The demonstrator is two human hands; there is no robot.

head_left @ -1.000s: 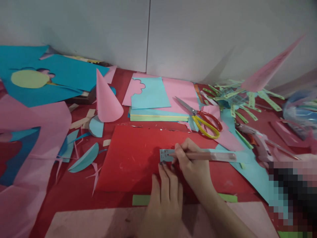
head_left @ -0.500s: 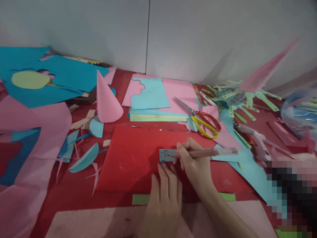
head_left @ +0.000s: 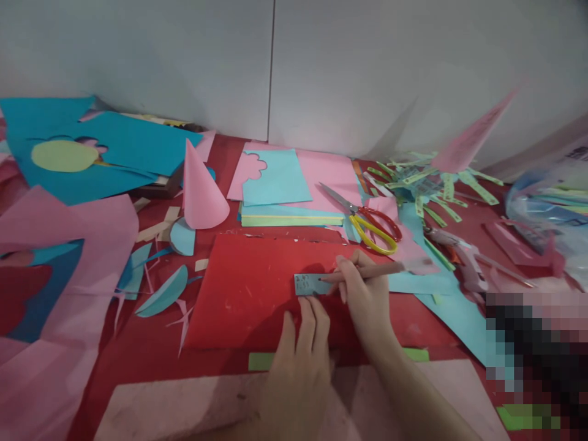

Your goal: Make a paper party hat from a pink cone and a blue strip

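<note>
A small light-blue paper strip point(head_left: 303, 285) with handwritten numbers lies on a red sheet point(head_left: 243, 288). My right hand point(head_left: 365, 291) is closed around a brown pen point(head_left: 379, 269), its tip on or just above the strip beside the numbers. Fingertips of my left hand point(head_left: 305, 343) rest at the strip's lower edge; those fingers are stretched out and hold nothing. The strip's right part is hidden behind my right hand. Beyond it lie scissors point(head_left: 353, 211) with one red and one yellow handle.
A pink paper cone point(head_left: 202, 196) stands left of a paper stack point(head_left: 291, 219). At the right are a second cone point(head_left: 473, 138) with green strips, a glue gun point(head_left: 463, 257) and a plastic bag point(head_left: 537, 208). Blue scraps point(head_left: 165, 293) lie at the left.
The pen tip has moved right and slightly up from the lower written line, where more writing now shows. My left hand stays near the strip's lower edge. The camera view has shifted a little.
</note>
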